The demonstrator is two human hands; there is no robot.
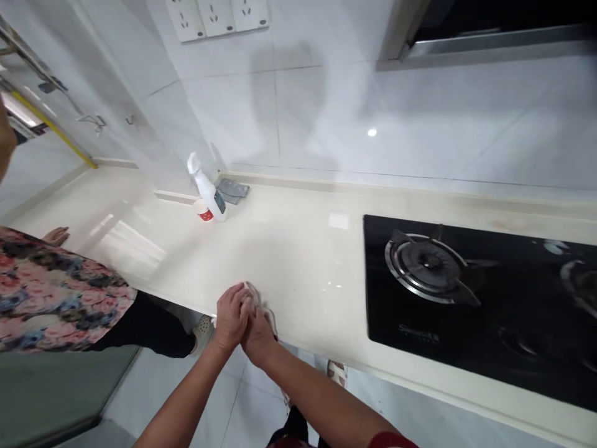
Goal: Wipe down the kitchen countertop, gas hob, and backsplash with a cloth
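Note:
At the front edge of the cream countertop point(298, 249), my left hand point(232, 316) and my right hand point(259, 338) are pressed together. Both have their fingers closed on a bunched white cloth point(252, 291). Part of it shows past the fingertips and beside the right hand, while the rest is hidden under my hands. Beyond them, near the wall corner, a white spray bottle point(208, 191) stands next to a small white and red cup point(203, 210). Behind the bottle lies a folded grey cloth point(233, 190).
A black gas stove point(387, 298) with a metal burner point(426, 264) is set into the counter on the right. At the left stands another person in a flowered top point(60, 292), one hand point(56, 236) on the counter. Sockets point(217, 15) are on the wall.

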